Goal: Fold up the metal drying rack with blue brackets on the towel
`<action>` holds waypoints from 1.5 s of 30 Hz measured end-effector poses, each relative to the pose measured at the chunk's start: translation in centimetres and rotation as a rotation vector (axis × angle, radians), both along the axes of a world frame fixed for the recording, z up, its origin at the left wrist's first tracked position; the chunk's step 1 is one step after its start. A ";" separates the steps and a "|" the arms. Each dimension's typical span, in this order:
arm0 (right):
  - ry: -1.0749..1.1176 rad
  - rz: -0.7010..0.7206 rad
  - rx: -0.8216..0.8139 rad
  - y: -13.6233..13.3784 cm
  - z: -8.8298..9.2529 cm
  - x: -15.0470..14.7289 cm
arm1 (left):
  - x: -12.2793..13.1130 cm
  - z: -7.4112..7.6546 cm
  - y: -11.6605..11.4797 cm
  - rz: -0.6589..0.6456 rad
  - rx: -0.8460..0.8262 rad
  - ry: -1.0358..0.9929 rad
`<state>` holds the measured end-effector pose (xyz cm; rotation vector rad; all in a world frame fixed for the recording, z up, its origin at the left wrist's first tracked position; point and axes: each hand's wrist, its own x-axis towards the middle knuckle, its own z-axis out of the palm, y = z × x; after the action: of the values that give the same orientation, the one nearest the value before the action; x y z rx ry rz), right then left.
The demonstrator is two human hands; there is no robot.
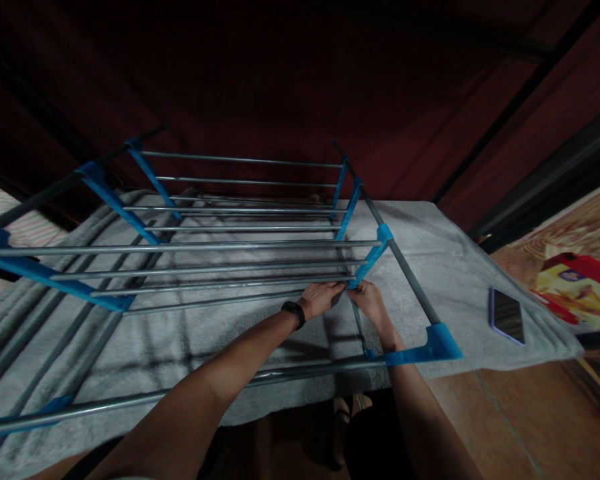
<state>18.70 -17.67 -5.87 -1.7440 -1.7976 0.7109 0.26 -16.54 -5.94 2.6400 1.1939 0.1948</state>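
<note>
A metal rack [240,248] with grey bars and blue plastic side pieces stands over a grey towel [430,267]. My left hand [321,297], with a black band on its wrist, pinches the end of a thin grey bar [220,301] at the rack's lower right. My right hand [370,300] is closed on the lower end of a blue side piece [373,257] where that bar meets it. The two hands almost touch.
A phone [506,315] lies face up on the towel's right edge. A red and yellow package [577,287] sits on the floor at the right. Dark red fabric hangs behind the rack. My feet [347,410] show below on the tiled floor.
</note>
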 end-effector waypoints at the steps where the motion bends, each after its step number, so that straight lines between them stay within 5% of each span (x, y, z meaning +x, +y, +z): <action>1: 0.007 -0.002 0.007 0.0 -0.1 0.1 | 0.0 0.1 0.0 -0.002 -0.005 -0.003; 13: -0.048 -0.025 0.001 -0.3 -0.2 -0.2 | 0.4 0.1 0.4 0.010 -0.063 -0.034; 29: -0.239 0.008 0.020 0.6 -3.0 1.7 | -0.5 -0.6 -0.7 -0.079 0.111 -0.018; 33: -0.285 -0.003 0.016 0.9 -3.8 2.1 | -3.7 -0.5 -1.7 -0.011 0.146 0.023; 41: -0.357 0.006 0.019 1.6 -5.3 2.9 | -16.6 1.7 -5.6 0.300 0.125 0.337; 45: -0.332 0.010 -0.005 1.8 -5.2 3.0 | -20.1 2.3 -6.3 0.354 0.160 0.442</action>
<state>21.71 -15.86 -11.05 -1.9475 -2.0204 0.4483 -19.87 -22.80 -3.64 2.6655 1.8557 -0.2607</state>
